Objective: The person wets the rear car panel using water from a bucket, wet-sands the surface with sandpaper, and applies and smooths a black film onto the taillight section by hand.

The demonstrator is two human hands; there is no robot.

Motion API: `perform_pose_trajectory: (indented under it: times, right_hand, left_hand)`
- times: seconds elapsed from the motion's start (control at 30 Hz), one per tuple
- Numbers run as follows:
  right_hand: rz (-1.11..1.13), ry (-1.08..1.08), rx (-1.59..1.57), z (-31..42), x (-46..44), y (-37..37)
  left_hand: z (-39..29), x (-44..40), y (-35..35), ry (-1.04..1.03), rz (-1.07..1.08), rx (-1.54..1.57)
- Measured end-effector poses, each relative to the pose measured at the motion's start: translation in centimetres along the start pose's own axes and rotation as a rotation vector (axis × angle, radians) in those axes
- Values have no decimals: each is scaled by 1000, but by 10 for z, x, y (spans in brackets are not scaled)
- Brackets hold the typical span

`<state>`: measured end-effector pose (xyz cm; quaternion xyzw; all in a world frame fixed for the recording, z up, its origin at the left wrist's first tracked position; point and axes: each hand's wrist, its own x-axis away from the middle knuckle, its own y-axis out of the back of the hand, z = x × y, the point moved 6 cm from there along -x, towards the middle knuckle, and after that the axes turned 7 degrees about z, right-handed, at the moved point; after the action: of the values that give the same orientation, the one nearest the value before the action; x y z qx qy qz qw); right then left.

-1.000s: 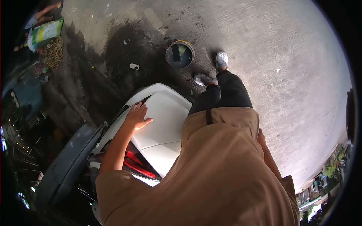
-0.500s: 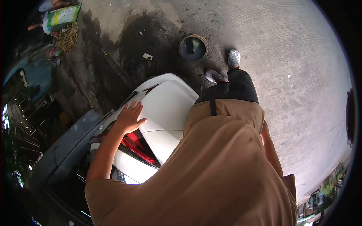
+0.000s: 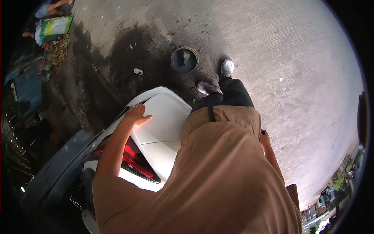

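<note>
Palm down, my left hand [image 3: 137, 115] lies on the white car body [image 3: 163, 117], fingers stretched out and thumb apart, near a dark slit in the panel. A red tail light [image 3: 137, 162] is just below its wrist. At my right side, my right hand [image 3: 265, 139] hangs beside the hem of my brown shirt [image 3: 218, 175]. Something small and dark shows at its fingertips, and the fingers are mostly hidden.
A round bucket [image 3: 184, 59] of dark liquid stands on the concrete by my feet. A white object [image 3: 138, 71] lies on the wet patch. At the upper left are a green and white sack [image 3: 55, 28] and part of a person [image 3: 58, 7]. A grey kerb-like slab [image 3: 58, 160] runs beside the car.
My left hand has slid a little over the car surface, its fingers closer together. More of my right hand shows at my side. The view has shifted slightly.
</note>
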<state>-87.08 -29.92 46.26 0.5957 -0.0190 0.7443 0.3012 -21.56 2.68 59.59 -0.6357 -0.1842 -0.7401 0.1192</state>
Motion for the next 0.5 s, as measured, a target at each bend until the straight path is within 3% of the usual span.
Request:
perform_pose_trajectory:
  times: [0.17, 0.5]
  right_hand:
    - [-56, -42, -57, -12, 20, 11]
    - [-13, -14, -11, 4, 11, -14]
  left_hand:
    - [-1, -12, 2, -27, -22, -50]
    - [4, 65, 5, -79, -104, -115]
